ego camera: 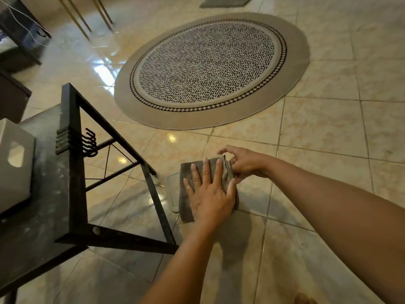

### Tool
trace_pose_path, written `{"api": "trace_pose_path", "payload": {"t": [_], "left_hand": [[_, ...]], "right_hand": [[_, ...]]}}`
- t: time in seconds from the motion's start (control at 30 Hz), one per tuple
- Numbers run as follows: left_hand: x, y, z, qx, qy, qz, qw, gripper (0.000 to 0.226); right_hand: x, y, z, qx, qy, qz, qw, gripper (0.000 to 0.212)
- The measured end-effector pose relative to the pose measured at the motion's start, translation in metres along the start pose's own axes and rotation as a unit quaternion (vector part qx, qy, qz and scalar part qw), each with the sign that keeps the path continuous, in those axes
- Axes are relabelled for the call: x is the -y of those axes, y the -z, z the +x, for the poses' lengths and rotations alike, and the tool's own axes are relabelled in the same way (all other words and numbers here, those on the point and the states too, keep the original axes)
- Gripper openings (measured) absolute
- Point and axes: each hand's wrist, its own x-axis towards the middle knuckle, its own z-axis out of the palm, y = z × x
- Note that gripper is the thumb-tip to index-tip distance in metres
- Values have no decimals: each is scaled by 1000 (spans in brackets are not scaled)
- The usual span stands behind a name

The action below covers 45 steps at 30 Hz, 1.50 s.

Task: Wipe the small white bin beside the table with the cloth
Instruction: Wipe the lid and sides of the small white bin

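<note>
A grey cloth (186, 207) lies spread over the top of the small white bin (173, 189), which stands on the floor just right of the black table's leg. Only the bin's left lid edge shows; the rest is under the cloth. My left hand (208, 194) presses flat on the cloth with fingers spread. My right hand (243, 162) pinches the cloth's folded far right corner between thumb and fingers.
The black metal table (72, 172) stands at left, with hooks (88, 142) on its frame and a white box (15, 163) on top. A round patterned rug (210, 71) lies beyond on the glossy tiled floor. Dark furniture sits at the far left.
</note>
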Motion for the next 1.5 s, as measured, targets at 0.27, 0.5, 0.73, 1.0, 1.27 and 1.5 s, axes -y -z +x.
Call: {"api": "trace_pose_path", "payload": {"t": [0.27,0.5,0.73,1.0,1.27,1.5], "left_hand": [[-10,9,16,32,53,-33,998,74],[18,16,4,59,-28,-94,993,57],[14,10,2,19,-48,-9,999,62],[53,11,-2,-19,47,5,999,62],[23,2,0,-11,-28,11,999,62],[34,12,-3,0,68,-2,998,64]], "right_hand": [[2,-4,-1,7,2,4,1000,63],[3,-1,-2,13,8,0,1000,60],[6,-2,-6,19,10,9,1000,59],[2,-2,-2,4,8,1,1000,52],[4,-3,-5,7,16,-1,1000,58],[3,-3,1,7,7,-4,1000,51]]}}
